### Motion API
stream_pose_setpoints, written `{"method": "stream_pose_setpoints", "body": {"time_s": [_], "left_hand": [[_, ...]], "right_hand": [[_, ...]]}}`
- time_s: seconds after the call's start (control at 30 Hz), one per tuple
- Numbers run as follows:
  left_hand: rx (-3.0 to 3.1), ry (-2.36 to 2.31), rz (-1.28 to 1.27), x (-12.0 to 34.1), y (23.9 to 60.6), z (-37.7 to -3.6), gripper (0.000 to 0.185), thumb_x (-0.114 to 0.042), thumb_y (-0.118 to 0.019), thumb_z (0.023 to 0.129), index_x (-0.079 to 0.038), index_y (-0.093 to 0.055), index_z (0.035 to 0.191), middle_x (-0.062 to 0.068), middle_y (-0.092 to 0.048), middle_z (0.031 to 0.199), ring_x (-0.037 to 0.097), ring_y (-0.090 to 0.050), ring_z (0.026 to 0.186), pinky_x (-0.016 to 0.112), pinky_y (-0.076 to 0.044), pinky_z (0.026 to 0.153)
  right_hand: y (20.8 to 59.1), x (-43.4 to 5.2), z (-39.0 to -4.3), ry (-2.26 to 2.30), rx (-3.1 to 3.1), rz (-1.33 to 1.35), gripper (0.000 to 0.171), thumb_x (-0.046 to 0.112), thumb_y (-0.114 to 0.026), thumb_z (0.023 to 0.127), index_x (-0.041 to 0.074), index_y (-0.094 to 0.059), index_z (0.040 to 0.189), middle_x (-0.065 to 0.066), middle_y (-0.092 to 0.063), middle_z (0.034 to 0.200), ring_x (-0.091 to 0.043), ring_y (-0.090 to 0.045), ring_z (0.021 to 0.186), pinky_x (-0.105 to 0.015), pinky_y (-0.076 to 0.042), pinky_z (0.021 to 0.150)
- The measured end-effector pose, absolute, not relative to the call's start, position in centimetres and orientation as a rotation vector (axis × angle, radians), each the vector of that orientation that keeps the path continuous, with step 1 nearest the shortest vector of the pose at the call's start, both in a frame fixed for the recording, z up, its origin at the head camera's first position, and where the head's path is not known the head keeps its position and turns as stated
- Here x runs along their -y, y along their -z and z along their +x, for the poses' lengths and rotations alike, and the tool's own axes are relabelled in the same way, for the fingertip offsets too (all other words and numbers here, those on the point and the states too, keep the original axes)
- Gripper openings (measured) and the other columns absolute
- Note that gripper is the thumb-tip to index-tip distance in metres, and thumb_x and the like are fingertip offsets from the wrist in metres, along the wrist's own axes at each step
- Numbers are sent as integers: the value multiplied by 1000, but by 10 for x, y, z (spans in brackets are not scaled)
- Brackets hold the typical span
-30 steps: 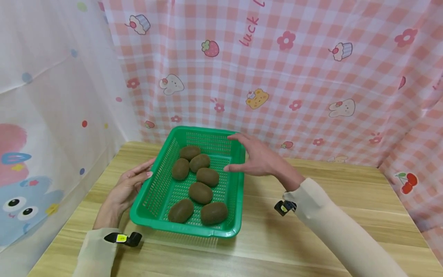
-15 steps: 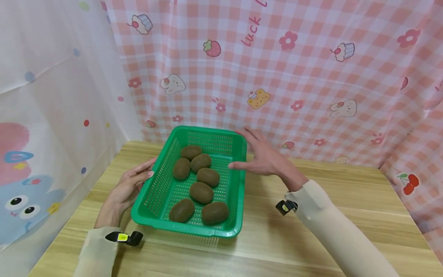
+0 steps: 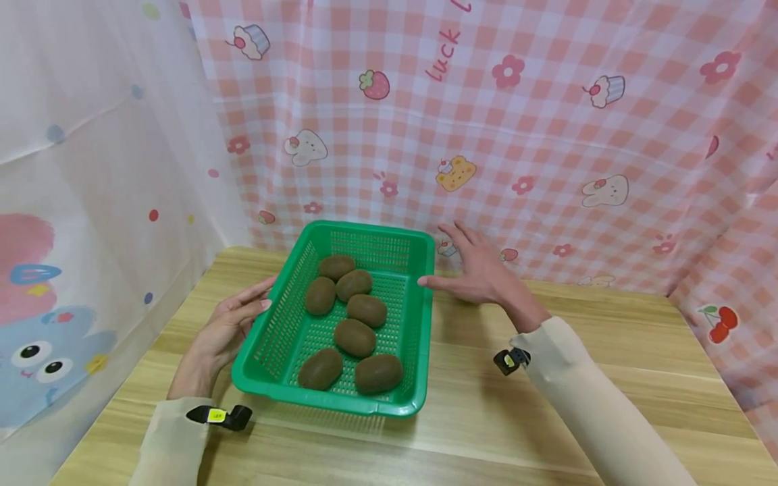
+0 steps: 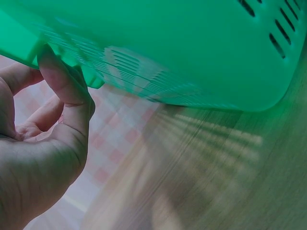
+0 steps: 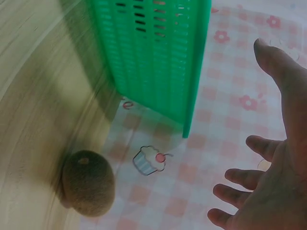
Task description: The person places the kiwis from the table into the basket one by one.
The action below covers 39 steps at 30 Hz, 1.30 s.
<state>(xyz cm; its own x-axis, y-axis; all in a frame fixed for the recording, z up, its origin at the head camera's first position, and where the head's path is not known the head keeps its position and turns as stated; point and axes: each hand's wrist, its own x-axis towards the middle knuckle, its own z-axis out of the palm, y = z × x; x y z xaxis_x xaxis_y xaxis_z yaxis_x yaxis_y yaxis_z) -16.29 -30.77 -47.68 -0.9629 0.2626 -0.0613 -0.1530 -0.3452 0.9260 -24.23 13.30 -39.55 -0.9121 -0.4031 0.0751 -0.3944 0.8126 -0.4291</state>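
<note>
Item: green perforated plastic basket point(image 3: 276, 337), rectangular, set on the pale wood-grain counter point(image 3: 547, 412) near the back left corner, lying slightly askew. Contents: seven brown fuzzy oval kiwifruit point(image 3: 360, 310), lying loose along the basket floor.

Left hand point(image 3: 221, 327): laid against the basket's left long wall. In the left wrist view the thumb is seen pressed to the underside of the rim with the other fingers point(image 4: 29, 129) curled loosely behind it, so the rim is held. Its position is unchanged across the last second.

Right hand point(image 3: 480, 273): one second ago it was placed over the basket's far right corner, the thumb reaching in over the rim; half a second ago it was lifting off. It is now carried clear to the right of the basket, hovering over the counter by the backdrop, fingers point(image 5: 235, 177) spread apart and straight, nothing held.

Additional item: one more brown kiwifruit point(image 5: 88, 183), recorded only in the right wrist view, lying outside the basket beside the far right corner, at the foot of the pink checked cloth backdrop point(image 3: 547, 135). It lies ahead of the open right hand and is not touched.

Judgement: the basket is steadied by the left hand alone; the right hand, released from the rim, is likely directed toward the stray fruit.
</note>
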Motion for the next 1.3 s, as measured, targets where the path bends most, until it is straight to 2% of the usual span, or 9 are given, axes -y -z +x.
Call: {"method": "stream_pose_setpoints", "body": {"time_s": [0.2, 0.47, 0.6, 0.8, 0.97, 1.1, 1.3], "left_hand": [[-1623, -2376, 146, 308, 477, -163, 50, -3, -52, 106, -13, -47, 155, -5, -69, 127, 8, -75, 96, 22, -63, 79], [-1622, -2377, 162, 309, 478, -163, 50, -3, -52, 106, -12, -46, 155, -5, -68, 127, 9, -74, 97, 21, -63, 80], [-1611, -2380, 169, 309, 478, -163, 52, -2, -52, 106, -10, -43, 157, -4, -69, 127, 9, -75, 97, 22, -63, 80], [-1603, -2383, 186, 308, 478, -163, 53, -2, -51, 107, -8, -40, 158, -4, -69, 128, 9, -75, 99, 22, -63, 81], [-1621, -2375, 171, 308, 478, -163, 53, -3, -52, 106, -9, -41, 158, -4, -69, 127, 9, -75, 98, 22, -63, 81], [-1631, -2373, 162, 309, 478, -163, 52, -3, -52, 106, -10, -43, 157, -5, -69, 128, 9, -74, 99, 22, -63, 81], [-1631, -2374, 165, 308, 478, -163, 51, -2, -51, 107, -12, -45, 156, -5, -69, 128, 9, -74, 99, 22, -63, 80]], "right_hand": [[404, -143, -248, 722, -2982, -615, 106, 65, -74, 84, 19, -23, 164, -16, -18, 171, -44, -18, 157, -70, -18, 125], [412, -154, -252, 771, -2993, -556, 103, 63, -75, 84, 21, -26, 163, -20, -20, 169, -48, -21, 154, -78, -22, 118], [416, -159, -253, 749, -2993, -542, 99, 59, -74, 86, 18, -27, 163, -20, -21, 169, -47, -19, 155, -75, -20, 121], [427, -166, -254, 756, -2980, -522, 103, 59, -76, 85, 11, -27, 162, -18, -21, 169, -44, -22, 155, -69, -25, 123], [439, -171, -255, 711, -2988, -516, 104, 60, -76, 85, 9, -28, 162, -22, -23, 168, -47, -26, 153, -70, -27, 122], [447, -173, -256, 683, -2978, -498, 102, 54, -79, 85, 10, -28, 162, -26, -29, 164, -49, -31, 149, -73, -28, 119], [458, -175, -258, 632, -2970, -485, 98, 50, -82, 83, 11, -35, 159, -25, -32, 161, -54, -36, 143, -74, -32, 116]]}}
